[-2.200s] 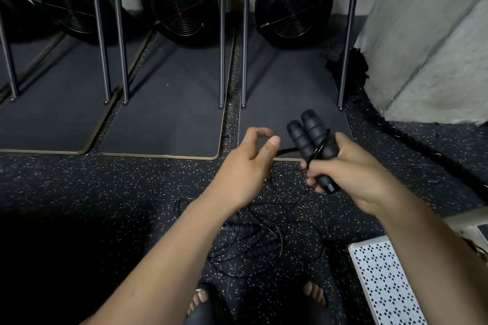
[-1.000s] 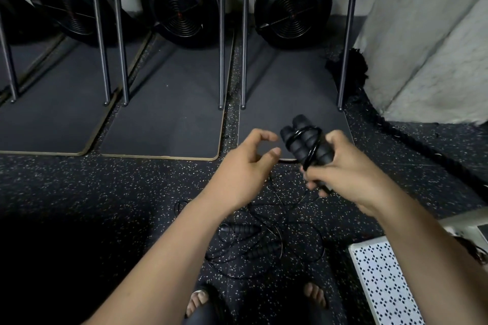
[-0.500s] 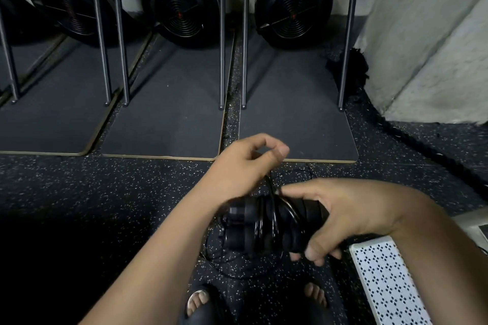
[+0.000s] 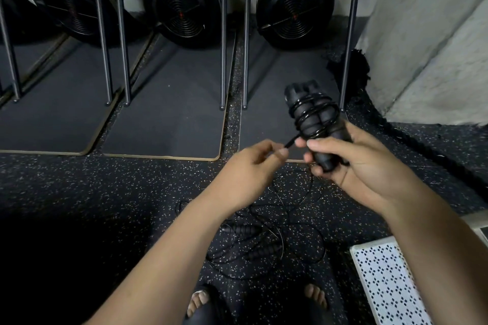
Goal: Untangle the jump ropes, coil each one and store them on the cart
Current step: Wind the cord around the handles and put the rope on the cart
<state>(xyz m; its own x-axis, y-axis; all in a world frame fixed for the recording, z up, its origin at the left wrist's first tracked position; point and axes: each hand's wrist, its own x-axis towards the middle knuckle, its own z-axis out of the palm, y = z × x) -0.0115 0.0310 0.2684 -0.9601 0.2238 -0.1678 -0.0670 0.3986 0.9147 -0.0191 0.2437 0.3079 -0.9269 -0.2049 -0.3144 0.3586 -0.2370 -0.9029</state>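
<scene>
Fingers [image 4: 324, 144] of the right hand [image 4: 353, 166] are curled round the lower half of a black jump rope [image 4: 313, 116], clamping its two foam handles side by side. The handles stand tilted, their tops leaning away from the person and rising clear above the fist. Glossy cord is wound round both handles in several turns just above the fingers.

One loose length of cord [image 4: 290, 143] leaves the bundle at its left side and runs down to the left hand [image 4: 248, 169]. That hand's thumb and forefinger are pressed together on it in a pinch. The two hands are near each other but not touching, with the short stretch of cord between them. Both are held in the air over the speckled floor [image 4: 79, 192].

Below them, between the forearms and ahead of the sandalled feet [image 4: 200, 303], a second jump rope [image 4: 264, 248] lies on the floor. It is a loose tangle of thin loops, with its two handles near each other. A white perforated panel [image 4: 390, 287] shows at the lower right.
</scene>
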